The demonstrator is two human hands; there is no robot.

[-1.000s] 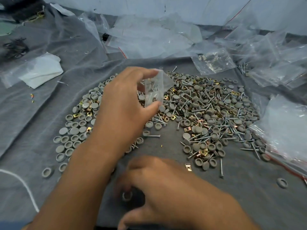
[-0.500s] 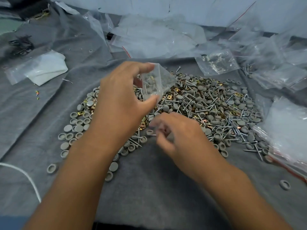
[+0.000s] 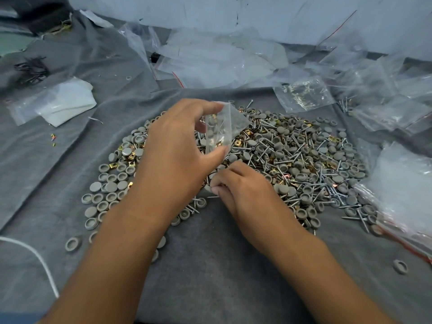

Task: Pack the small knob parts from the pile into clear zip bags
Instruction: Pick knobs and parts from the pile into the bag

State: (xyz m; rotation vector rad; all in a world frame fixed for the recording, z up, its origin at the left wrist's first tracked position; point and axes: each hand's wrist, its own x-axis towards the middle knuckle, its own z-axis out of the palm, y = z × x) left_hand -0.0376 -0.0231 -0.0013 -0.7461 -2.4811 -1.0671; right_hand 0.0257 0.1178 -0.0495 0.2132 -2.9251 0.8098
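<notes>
A wide pile of small grey round knob parts [image 3: 301, 164], mixed with silver screws and brass clips, covers the grey cloth in the middle. My left hand [image 3: 173, 155] hovers over the pile's left half and pinches a small clear zip bag [image 3: 222, 129] between thumb and fingers; a few parts show inside it. Just below the bag, my right hand [image 3: 243, 190] sits at the pile's near edge with its fingers curled, pinching something small that the fingers hide.
Several clear zip bags [image 3: 222, 59] lie heaped at the back, and more [image 3: 402, 183] at the right edge. A bag with white sheets [image 3: 58, 104] lies at the left. Stray knobs [image 3: 73, 243] sit near a white cord [image 3: 35, 258]. Bare grey cloth [image 3: 210, 265] lies in front.
My right hand has moved from the near cloth up to the pile's near edge, under the bag. My left hand keeps holding the bag in about the same place.
</notes>
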